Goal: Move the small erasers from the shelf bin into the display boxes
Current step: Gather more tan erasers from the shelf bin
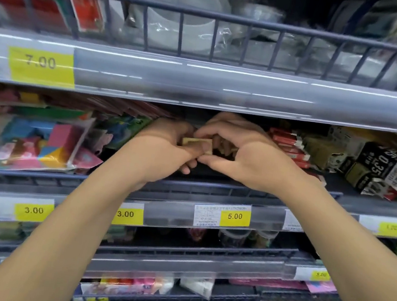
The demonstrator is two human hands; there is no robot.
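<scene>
Both of my hands meet in the middle of the second shelf. My left hand (pixel 167 146) curls its fingers round a small pale yellow eraser (pixel 197 142). My right hand (pixel 240 153) arches over the same spot, with its fingertips and thumb pinching at the eraser from the right. A few tan pieces (pixel 227 150) show in the gap under my right palm; what they are is unclear. Red and white small boxes (pixel 286 143) stand in a row just right of my right hand. The bin under my hands is hidden.
Bagged colourful paper and toys (pixel 35 134) fill the shelf at left. Black and white cartons (pixel 377 166) pile at right. A grey wire rail (pixel 212 190) fronts the shelf, with yellow price tags (pixel 234 216) below. The shelf above (pixel 201 85) overhangs closely.
</scene>
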